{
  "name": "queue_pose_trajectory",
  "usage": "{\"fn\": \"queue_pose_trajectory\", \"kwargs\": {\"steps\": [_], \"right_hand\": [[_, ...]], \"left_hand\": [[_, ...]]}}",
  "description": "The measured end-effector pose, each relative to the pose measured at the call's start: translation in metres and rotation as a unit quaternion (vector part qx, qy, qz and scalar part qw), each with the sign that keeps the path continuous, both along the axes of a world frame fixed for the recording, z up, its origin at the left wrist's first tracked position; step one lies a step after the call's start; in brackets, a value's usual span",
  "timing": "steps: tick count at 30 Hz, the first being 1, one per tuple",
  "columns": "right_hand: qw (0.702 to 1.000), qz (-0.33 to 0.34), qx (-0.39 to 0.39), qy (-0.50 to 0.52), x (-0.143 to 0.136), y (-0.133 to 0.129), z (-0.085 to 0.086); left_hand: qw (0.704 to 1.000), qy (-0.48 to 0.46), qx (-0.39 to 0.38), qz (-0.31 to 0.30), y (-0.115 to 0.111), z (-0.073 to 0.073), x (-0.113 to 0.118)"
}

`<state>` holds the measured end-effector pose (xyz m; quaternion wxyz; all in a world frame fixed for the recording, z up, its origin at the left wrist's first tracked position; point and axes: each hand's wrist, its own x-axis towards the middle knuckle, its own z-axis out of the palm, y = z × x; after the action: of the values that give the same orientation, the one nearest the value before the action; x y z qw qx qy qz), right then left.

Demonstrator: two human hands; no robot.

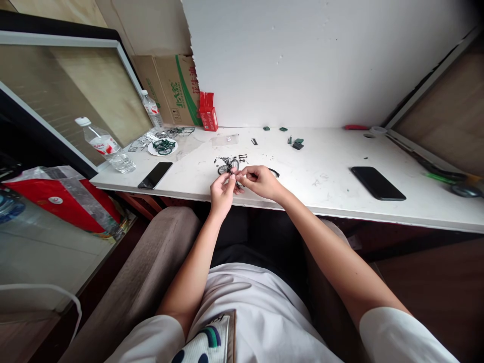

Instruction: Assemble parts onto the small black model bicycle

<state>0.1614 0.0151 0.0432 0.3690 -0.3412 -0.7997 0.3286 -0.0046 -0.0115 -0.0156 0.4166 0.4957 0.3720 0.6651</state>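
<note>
A small dark model bicycle (228, 165) with spoked wheels is at the front middle of the white table. My left hand (223, 190) pinches its near end between thumb and fingers. Against it, my right hand (260, 181) has thumb and forefinger pressed together at the same spot; whatever they grip is too small to make out. Several small dark parts (242, 158) lie just behind the bicycle. A black curved piece (274, 173) shows beyond my right hand.
Phones lie left (155, 175) and right (378, 183) on the table (321, 194). Two water bottles, one nearer (106, 146), a plate (173, 150) with green parts and a red box (208, 112) stand left. Green pieces (298, 141) lie behind. A mouse (466, 190) is far right.
</note>
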Motion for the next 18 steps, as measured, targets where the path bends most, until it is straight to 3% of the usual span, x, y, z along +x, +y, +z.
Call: {"fn": "queue_pose_trajectory", "kwargs": {"steps": [3,6,12,18], "right_hand": [[1.000,-0.005,0.003,0.011,0.001,0.003,0.000],[0.997,-0.062,-0.001,0.035,0.012,0.014,-0.001],[0.969,-0.230,-0.045,-0.083,0.072,0.048,-0.008],[0.939,-0.298,0.004,-0.171,0.119,0.070,-0.028]], "left_hand": [[1.000,0.011,0.006,0.007,-0.002,0.003,-0.001],[1.000,0.015,-0.001,0.012,-0.005,0.006,-0.002],[0.999,0.007,-0.011,0.030,-0.006,0.008,-0.008],[0.998,0.025,-0.015,0.060,-0.004,0.008,-0.015]]}}
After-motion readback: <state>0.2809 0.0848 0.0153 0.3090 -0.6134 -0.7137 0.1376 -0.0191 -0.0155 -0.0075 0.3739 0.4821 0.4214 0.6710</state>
